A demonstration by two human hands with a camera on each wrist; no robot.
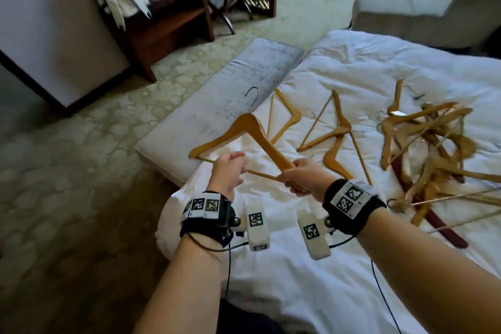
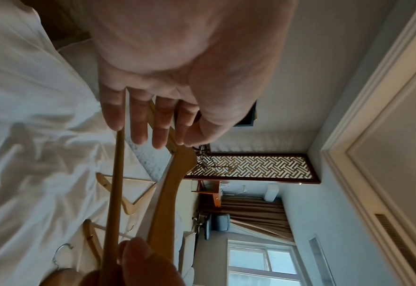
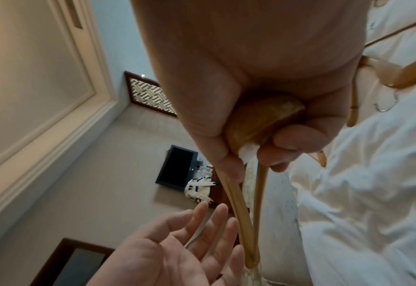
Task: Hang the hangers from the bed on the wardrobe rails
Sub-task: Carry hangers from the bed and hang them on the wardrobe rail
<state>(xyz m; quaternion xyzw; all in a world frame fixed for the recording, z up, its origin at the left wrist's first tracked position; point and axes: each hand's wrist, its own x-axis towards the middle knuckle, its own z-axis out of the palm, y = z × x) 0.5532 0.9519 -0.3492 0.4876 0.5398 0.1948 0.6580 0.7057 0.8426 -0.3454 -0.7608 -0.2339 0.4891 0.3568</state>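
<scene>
The person stood at the near edge of the bed [image 1: 339, 266], both hands raised over the white bedding. The right hand [image 1: 305, 175] had its grip closed firmly round one end of a wooden hanger [image 1: 252, 130], fingers and thumb wrapped where the shoulder arm meets the thin crossbar. The left hand [image 1: 229, 168] was at the crossbar's other end; the wrist views showed its fingers nearly straight and relaxed, laid against the bar and the far shoulder arm, not clamped on them. So the hanger was held up clear of the bed, with its hook [image 1: 252, 96] pointing away toward a grey padded board [image 1: 230, 97] that lay along the bed's left edge.

Very little of the task looked done. Two loose hangers [image 1: 336, 127] lay flat in the middle of the bed, just beyond the hands, and a tangled heap of hangers [image 1: 425, 149] sat well to the right. No wardrobe rail showed clearly in any view, so nothing could be counted as hung. The hanger in hand seemed only picked up; it had yet to be carried over and hooked on, and all the others were left to fetch afterwards.
</scene>
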